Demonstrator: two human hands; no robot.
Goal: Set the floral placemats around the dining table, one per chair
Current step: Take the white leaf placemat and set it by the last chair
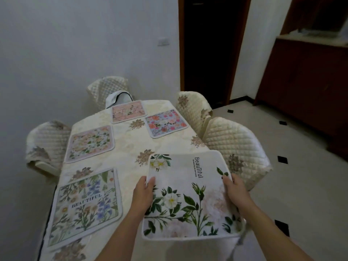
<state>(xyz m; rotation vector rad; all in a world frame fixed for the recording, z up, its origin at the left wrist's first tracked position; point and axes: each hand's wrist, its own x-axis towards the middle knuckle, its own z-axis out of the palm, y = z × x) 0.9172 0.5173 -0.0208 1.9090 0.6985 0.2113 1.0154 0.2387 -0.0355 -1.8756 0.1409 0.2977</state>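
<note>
— Why both hands on one mat?
— The left hand (144,191) and right hand (235,191) each pinch a side edge of the white-flowered placemat (188,194), thumbs on top, keeping it flat over the dining table's (128,140) near right side.
— Why there?
— Four other placemats (90,143) lie at other chairs. The quilted chair (235,140) beside this spot apparently lacks one.

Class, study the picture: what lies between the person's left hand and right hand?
In the head view, the white-flowered placemat spans the stretch: the left hand grips its left edge, the right hand its right edge.
</note>
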